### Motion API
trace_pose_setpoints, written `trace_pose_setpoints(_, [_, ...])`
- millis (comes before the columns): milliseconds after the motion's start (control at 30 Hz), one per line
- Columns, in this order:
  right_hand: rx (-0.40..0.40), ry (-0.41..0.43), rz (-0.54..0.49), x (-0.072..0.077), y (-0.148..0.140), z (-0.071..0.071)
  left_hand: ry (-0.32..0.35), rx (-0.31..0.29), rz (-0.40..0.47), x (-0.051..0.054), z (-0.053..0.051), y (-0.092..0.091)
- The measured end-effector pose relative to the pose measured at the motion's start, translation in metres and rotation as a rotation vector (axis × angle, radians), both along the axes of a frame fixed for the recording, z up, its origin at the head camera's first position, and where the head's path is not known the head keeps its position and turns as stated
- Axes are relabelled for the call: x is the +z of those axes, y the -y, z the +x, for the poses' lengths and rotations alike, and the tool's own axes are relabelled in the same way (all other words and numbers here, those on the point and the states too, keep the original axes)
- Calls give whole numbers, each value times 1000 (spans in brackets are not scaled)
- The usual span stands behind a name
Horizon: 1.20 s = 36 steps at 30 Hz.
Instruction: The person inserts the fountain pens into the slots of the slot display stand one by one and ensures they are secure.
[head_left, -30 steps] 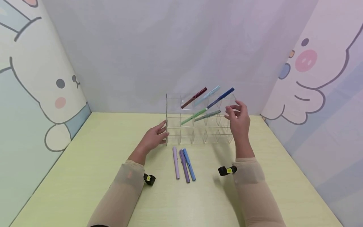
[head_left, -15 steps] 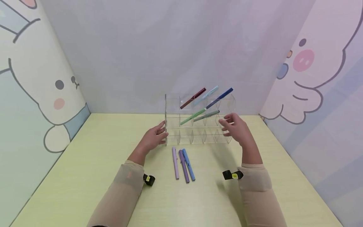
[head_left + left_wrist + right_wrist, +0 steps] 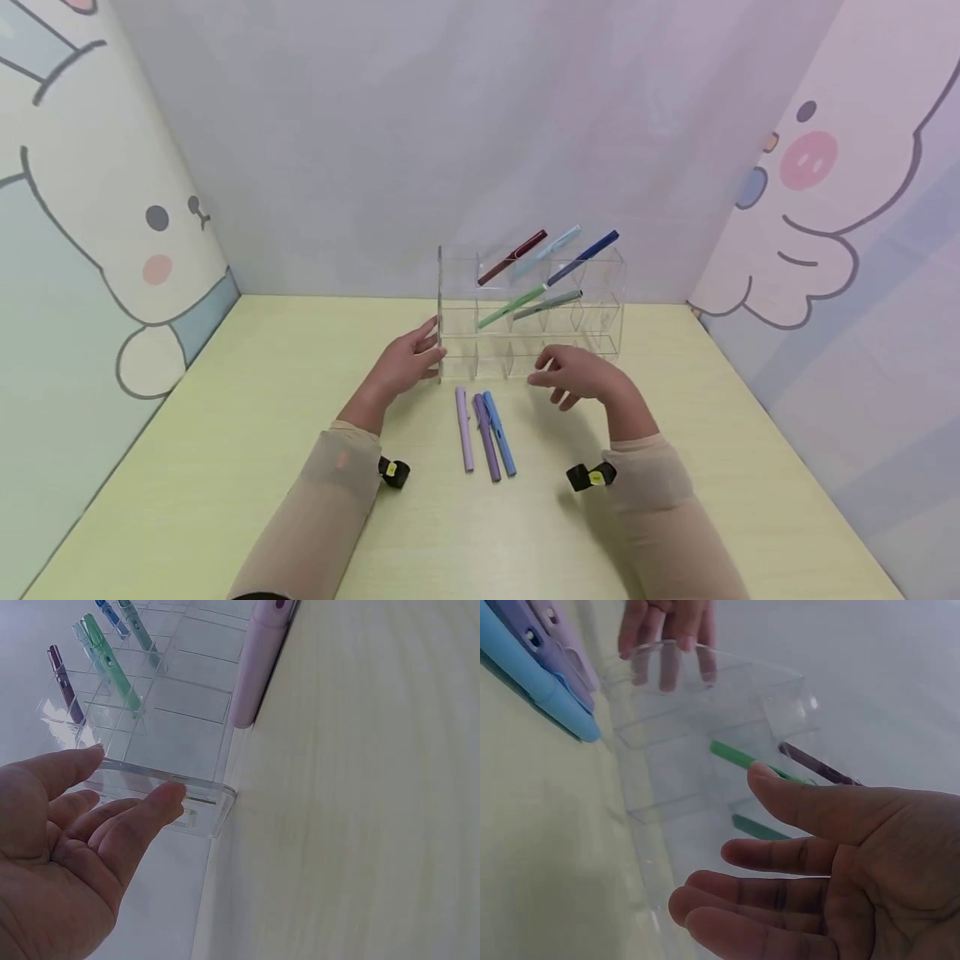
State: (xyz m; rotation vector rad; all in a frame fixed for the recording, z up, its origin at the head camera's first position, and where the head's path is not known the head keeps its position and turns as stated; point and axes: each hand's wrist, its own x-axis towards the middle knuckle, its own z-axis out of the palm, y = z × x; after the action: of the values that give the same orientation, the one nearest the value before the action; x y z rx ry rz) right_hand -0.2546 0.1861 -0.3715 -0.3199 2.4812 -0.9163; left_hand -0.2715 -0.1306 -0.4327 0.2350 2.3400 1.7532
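A transparent tiered pen rack (image 3: 440, 283) stands on the table. My left hand (image 3: 405, 364) rests fingers and thumb against its left side panel. My right hand (image 3: 581, 372) hovers by the lower right front of the rack, fingers loosely bent and holding nothing. Dark red (image 3: 513, 257), light blue (image 3: 557, 243) and dark blue pens (image 3: 583, 257) slant in the top tier. Below them lean a green pen (image 3: 512, 307) and a grey-green pen (image 3: 548, 305). Before the rack lie a lilac pen (image 3: 465, 429), a purple pen (image 3: 487, 437) and a blue pen (image 3: 500, 433).
The pale wood-grain table (image 3: 300, 350) extends on both sides of the rack. A plain light backdrop (image 3: 420, 150) rises behind it. Side panels carry a cartoon rabbit (image 3: 112, 233) and a cartoon pig (image 3: 817, 208). Each forearm wears a black strap-mounted camera (image 3: 393, 472).
My right hand has come down from the rack's upper right side, moving toward the front and left. The left hand stays at the rack's left panel. The pens have not moved.
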Motion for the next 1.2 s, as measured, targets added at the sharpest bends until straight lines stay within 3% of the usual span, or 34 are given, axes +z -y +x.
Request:
trace_pose_setpoints(300, [77, 13, 29, -29, 48, 5, -9, -8, 1, 2, 2, 0])
trace_pose_setpoints(667, [254, -82, 175, -46, 70, 8, -6, 5, 5, 3, 2, -1])
trace_pose_setpoints(1000, [204, -118, 232, -46, 70, 9, -11, 0, 1, 1, 2, 0])
trace_pose_setpoints(1200, [114, -62, 72, -46, 62, 4, -13, 1, 0, 0, 1, 0])
